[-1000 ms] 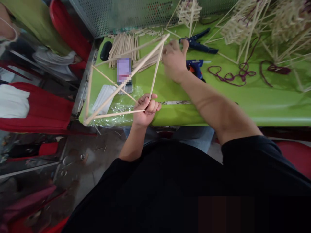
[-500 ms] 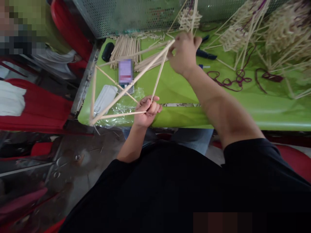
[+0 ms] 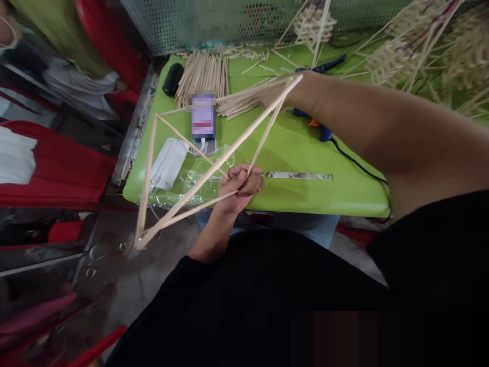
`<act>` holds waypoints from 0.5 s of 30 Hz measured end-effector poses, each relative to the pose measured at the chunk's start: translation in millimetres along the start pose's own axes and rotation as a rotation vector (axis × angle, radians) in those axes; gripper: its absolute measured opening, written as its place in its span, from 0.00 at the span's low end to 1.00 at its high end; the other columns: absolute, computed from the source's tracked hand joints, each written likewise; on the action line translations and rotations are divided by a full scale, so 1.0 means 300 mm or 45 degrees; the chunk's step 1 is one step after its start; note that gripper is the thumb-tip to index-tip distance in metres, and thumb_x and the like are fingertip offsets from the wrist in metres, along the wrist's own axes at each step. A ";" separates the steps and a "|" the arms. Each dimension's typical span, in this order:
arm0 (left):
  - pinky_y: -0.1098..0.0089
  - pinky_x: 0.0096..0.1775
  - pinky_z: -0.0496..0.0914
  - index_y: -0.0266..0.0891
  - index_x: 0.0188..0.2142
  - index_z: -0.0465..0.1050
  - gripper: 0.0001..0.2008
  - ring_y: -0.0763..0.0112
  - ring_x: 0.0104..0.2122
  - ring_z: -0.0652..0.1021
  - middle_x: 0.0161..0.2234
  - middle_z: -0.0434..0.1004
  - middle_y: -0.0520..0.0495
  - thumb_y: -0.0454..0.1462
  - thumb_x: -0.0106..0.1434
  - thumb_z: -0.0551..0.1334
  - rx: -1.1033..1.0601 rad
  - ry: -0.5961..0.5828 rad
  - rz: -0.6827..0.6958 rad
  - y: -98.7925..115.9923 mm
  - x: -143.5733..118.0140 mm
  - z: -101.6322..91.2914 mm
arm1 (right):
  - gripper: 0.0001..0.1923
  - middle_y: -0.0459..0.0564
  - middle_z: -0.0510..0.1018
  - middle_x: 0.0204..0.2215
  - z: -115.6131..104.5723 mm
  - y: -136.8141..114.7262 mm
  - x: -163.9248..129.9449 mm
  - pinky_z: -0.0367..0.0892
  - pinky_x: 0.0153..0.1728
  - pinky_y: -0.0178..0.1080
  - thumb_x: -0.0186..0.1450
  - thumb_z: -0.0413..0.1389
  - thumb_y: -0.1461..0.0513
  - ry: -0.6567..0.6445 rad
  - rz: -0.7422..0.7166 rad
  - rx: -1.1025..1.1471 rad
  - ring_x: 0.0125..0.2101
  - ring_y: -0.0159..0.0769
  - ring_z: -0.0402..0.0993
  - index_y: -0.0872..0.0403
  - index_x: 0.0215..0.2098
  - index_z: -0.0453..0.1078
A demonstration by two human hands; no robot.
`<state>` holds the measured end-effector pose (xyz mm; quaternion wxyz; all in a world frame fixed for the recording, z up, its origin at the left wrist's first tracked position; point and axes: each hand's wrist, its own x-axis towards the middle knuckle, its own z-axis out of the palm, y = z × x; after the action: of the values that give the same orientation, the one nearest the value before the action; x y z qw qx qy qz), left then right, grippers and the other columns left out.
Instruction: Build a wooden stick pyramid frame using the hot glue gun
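My left hand (image 3: 240, 188) is closed around a corner of a frame (image 3: 229, 152) made of thin wooden sticks, held above the green bench. The frame's long stick runs from low on the left up to the right. Behind its upper right corner, my right hand (image 3: 275, 94) reaches to a bundle of loose wooden sticks (image 3: 239, 106). Its fingers are largely hidden, so whether they grip any sticks cannot be seen. Beneath my right forearm lies a blue tool with an orange part (image 3: 324, 133) and a black cord, partly covered.
On the green bench (image 3: 298, 196) lie a larger stick pile (image 3: 204, 74), a phone (image 3: 202, 117) with a cable, a white face mask (image 3: 170, 162), clear plastic wrap and a dark blue-handled tool (image 3: 331, 64). Woven stick structures (image 3: 397, 61) stand at right. Red chairs are at left.
My right hand has left the frame's upper corner and moved down behind it to the loose sticks. The frame's lower left corner has dropped, while my left hand keeps its hold.
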<state>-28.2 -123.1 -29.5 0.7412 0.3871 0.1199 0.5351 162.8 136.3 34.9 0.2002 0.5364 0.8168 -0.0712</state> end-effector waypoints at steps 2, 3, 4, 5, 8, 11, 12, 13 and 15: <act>0.70 0.31 0.64 0.46 0.44 0.89 0.12 0.79 0.15 0.52 0.13 0.45 0.62 0.46 0.73 0.68 -0.027 -0.018 -0.003 0.003 0.000 0.003 | 0.22 0.56 0.78 0.60 -0.007 0.006 0.013 0.80 0.56 0.54 0.76 0.63 0.52 -0.038 0.013 -0.029 0.56 0.48 0.80 0.56 0.63 0.74; 0.70 0.32 0.64 0.46 0.44 0.89 0.12 0.79 0.15 0.52 0.13 0.45 0.62 0.46 0.73 0.68 -0.039 -0.022 -0.008 0.005 0.000 0.005 | 0.22 0.56 0.78 0.59 -0.009 0.007 0.014 0.80 0.56 0.53 0.76 0.63 0.52 -0.049 0.006 -0.026 0.56 0.47 0.80 0.56 0.62 0.74; 0.70 0.32 0.64 0.46 0.44 0.89 0.12 0.80 0.15 0.52 0.13 0.45 0.62 0.46 0.73 0.68 -0.047 -0.023 -0.014 0.006 0.000 0.007 | 0.22 0.56 0.79 0.59 -0.012 0.008 0.012 0.80 0.55 0.53 0.76 0.64 0.52 -0.054 -0.012 -0.010 0.55 0.46 0.80 0.56 0.62 0.74; 0.70 0.32 0.65 0.46 0.44 0.89 0.12 0.80 0.15 0.52 0.13 0.44 0.62 0.46 0.73 0.68 -0.053 -0.022 -0.020 0.007 0.000 0.009 | 0.21 0.56 0.80 0.57 -0.019 0.008 0.006 0.81 0.54 0.52 0.76 0.64 0.53 -0.053 -0.047 0.023 0.53 0.45 0.81 0.56 0.60 0.75; 0.70 0.31 0.65 0.46 0.43 0.89 0.12 0.80 0.15 0.52 0.12 0.44 0.62 0.47 0.72 0.68 -0.055 -0.015 -0.024 0.008 0.000 0.011 | 0.17 0.53 0.82 0.50 -0.065 0.011 -0.030 0.80 0.51 0.46 0.80 0.58 0.53 0.031 -0.225 0.206 0.44 0.36 0.79 0.57 0.57 0.76; 0.70 0.31 0.65 0.45 0.43 0.89 0.12 0.80 0.14 0.52 0.12 0.44 0.63 0.47 0.73 0.68 -0.052 -0.014 -0.024 0.005 -0.001 0.006 | 0.18 0.49 0.79 0.42 -0.137 0.031 -0.063 0.76 0.53 0.45 0.83 0.49 0.55 0.204 -0.305 0.371 0.40 0.31 0.74 0.59 0.51 0.76; 0.70 0.31 0.66 0.45 0.43 0.89 0.12 0.79 0.14 0.52 0.12 0.44 0.63 0.48 0.73 0.68 -0.053 -0.012 -0.026 0.004 -0.002 0.003 | 0.18 0.48 0.77 0.38 -0.155 0.044 -0.069 0.75 0.56 0.48 0.83 0.50 0.57 0.240 -0.272 0.385 0.41 0.32 0.74 0.61 0.45 0.76; 0.70 0.31 0.66 0.45 0.43 0.89 0.12 0.79 0.14 0.53 0.12 0.45 0.63 0.48 0.72 0.69 -0.055 -0.009 -0.031 0.002 -0.003 0.000 | 0.17 0.47 0.75 0.35 -0.167 0.061 -0.072 0.73 0.58 0.52 0.81 0.52 0.60 0.252 -0.224 0.391 0.42 0.35 0.74 0.61 0.39 0.76; 0.69 0.31 0.68 0.44 0.42 0.88 0.13 0.79 0.14 0.53 0.12 0.44 0.63 0.49 0.71 0.69 -0.056 0.009 -0.036 -0.003 -0.005 -0.007 | 0.14 0.47 0.73 0.30 -0.164 0.102 -0.077 0.68 0.63 0.59 0.76 0.58 0.65 0.230 -0.136 0.419 0.46 0.41 0.76 0.61 0.31 0.74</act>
<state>-29.5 -123.5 -31.8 0.7567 0.3671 0.1161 0.5283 186.2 145.9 92.0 0.0317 0.5220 0.8361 -0.1658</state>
